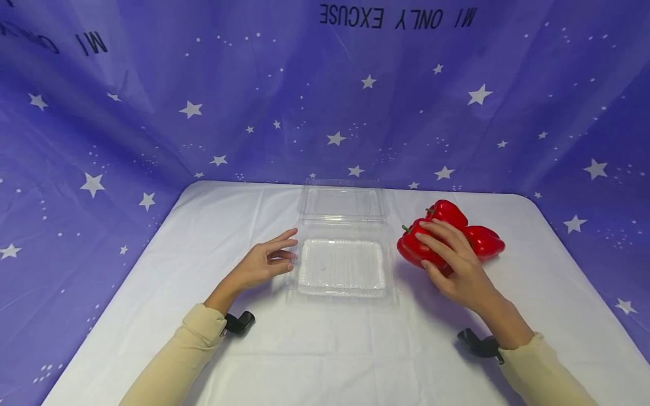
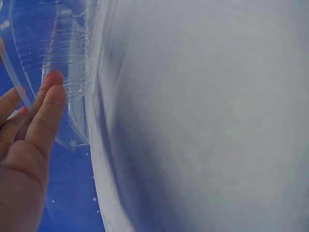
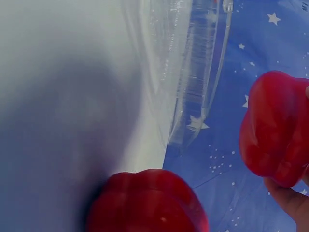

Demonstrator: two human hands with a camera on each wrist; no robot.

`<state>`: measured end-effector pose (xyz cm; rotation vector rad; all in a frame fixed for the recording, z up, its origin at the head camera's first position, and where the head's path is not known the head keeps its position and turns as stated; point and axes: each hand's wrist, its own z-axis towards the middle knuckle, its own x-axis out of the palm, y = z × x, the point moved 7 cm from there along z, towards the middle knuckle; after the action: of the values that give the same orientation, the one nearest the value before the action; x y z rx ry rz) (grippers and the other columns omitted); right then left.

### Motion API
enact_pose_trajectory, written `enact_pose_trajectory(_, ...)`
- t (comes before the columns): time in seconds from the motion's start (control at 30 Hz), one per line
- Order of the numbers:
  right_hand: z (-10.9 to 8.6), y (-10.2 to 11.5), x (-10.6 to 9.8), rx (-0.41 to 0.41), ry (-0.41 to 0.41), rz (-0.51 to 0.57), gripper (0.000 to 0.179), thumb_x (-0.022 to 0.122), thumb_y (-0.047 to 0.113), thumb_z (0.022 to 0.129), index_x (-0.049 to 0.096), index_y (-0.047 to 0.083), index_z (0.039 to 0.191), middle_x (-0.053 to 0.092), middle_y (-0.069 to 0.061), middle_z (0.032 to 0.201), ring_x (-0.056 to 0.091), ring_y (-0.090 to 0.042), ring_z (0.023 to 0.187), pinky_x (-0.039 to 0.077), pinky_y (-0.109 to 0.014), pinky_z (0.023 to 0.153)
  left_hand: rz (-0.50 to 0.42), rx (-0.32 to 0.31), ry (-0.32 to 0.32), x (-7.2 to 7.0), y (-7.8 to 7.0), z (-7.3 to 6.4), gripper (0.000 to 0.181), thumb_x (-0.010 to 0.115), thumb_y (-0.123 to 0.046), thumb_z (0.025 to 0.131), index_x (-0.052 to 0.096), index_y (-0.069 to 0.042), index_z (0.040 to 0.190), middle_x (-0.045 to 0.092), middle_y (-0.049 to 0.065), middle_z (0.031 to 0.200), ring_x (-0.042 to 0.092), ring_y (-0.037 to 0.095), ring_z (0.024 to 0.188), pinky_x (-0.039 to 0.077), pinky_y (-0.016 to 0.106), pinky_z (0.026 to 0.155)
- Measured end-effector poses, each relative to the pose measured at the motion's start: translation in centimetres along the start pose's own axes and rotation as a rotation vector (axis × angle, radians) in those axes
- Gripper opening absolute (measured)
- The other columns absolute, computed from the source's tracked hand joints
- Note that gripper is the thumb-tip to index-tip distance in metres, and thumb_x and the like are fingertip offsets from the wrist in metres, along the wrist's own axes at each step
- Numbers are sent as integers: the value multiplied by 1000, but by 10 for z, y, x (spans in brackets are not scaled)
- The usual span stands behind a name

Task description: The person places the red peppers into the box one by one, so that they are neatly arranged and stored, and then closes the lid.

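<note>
My right hand (image 1: 464,273) grips a red bell pepper (image 1: 412,248) with a green stem, to the right of the clear plastic clamshell container (image 1: 341,268). The right wrist view has this pepper lifted above the table. Behind and beside the hand are two more red bell peppers, one at the back (image 1: 449,212) and one to the right (image 1: 487,242). My left hand (image 1: 259,264) is at the container's left edge, its fingers loosely extended by the rim and holding nothing. In the left wrist view, its fingertips (image 2: 55,92) overlap the clear wall; contact is hard to tell.
The container's clear lid (image 1: 342,203) lies folded back toward the far edge of the white-covered table (image 1: 304,361). A purple curtain (image 1: 284,84) with white stars rises behind and along both sides. Each wrist carries a black camera mount (image 1: 241,323).
</note>
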<state>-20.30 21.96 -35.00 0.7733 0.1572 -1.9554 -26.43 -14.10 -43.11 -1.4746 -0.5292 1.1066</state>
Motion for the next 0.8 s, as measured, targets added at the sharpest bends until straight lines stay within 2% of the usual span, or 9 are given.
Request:
enact_pose_trajectory(0.07,3,3,-1,-16,11,5,47,58,36,97,68,-2,123,60,-27,132,47,-33,137,31,-26,124,2,1,3,1,0,1,59,69,3,88,45,12,142,27,16,164,58,48,123,55,29,103)
enact_pose_trajectory(0.27,14,8,2,-41,105,7,46,56,37,98,66,2,127,59,-24,134,44,-32,139,29,-23,124,10,-6,1,1,0,1,59,69,3,88,46,11,142,28,15,164,58,47,124,55,30,103)
enact_pose_trajectory(0.43,28,13,8,-59,189,18,44,58,27,94,64,5,132,57,-22,140,42,-36,140,24,-24,126,27,-12,3,-1,2,0,59,69,-1,89,46,8,143,28,13,164,59,44,124,55,31,103)
enact_pose_trajectory(0.53,38,17,14,-67,241,3,47,57,36,97,62,8,135,56,-19,143,43,-37,139,28,-23,124,39,-16,5,-1,3,-1,59,69,-2,90,46,8,143,28,13,164,59,44,124,54,31,104)
enact_pose_trajectory(0.6,43,19,18,-78,276,-12,50,52,44,100,61,11,136,55,-16,145,43,-36,139,39,-30,119,39,-17,2,-2,3,-1,59,69,-2,90,46,8,143,28,13,164,59,43,124,54,32,104)
enact_pose_trajectory(0.67,48,22,23,-92,301,-17,49,55,42,99,60,13,138,54,-14,145,43,-37,138,50,-40,110,41,-12,-1,-2,3,-1,58,69,-2,90,47,8,143,29,14,164,60,43,123,55,32,104)
enact_pose_trajectory(0.77,55,25,30,-113,323,3,52,71,23,88,60,13,138,54,-15,145,43,-37,138,56,-57,97,36,-6,1,-1,3,-1,59,69,-3,90,46,8,143,28,14,164,60,42,123,55,32,104)
enact_pose_trajectory(0.8,58,26,32,-121,333,14,57,74,16,82,60,12,137,54,-15,145,43,-38,138,55,-59,96,33,-6,2,-1,3,-1,59,69,-3,90,46,8,143,28,14,164,61,42,123,55,32,104)
